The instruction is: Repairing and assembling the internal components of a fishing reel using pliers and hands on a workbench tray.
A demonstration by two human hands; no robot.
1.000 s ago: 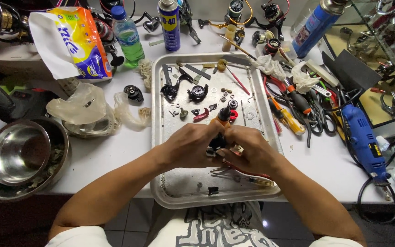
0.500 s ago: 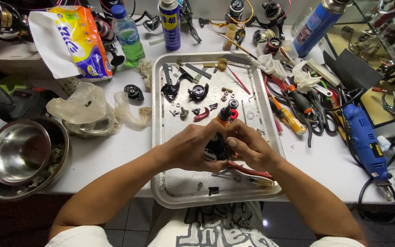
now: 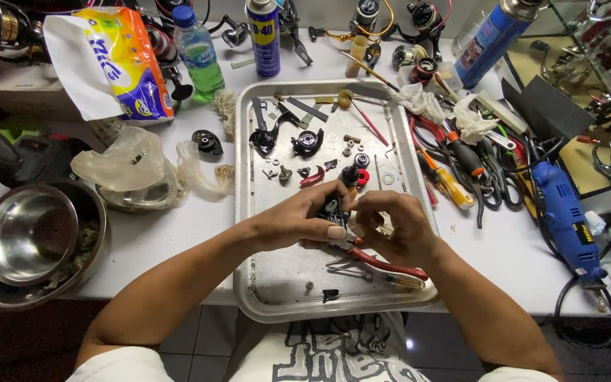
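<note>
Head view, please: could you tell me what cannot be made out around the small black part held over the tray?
- Small black part: mostly covered by the left hand and right hand; its shape is unclear.
- Red-handled pliers: jaws hidden under the hands.
- Loose bits at the metal tray near edge: too small to identify.
- Steel bowls: cut by the left frame edge.
- Blue rotary tool: its cable runs off the bottom right.
</note>
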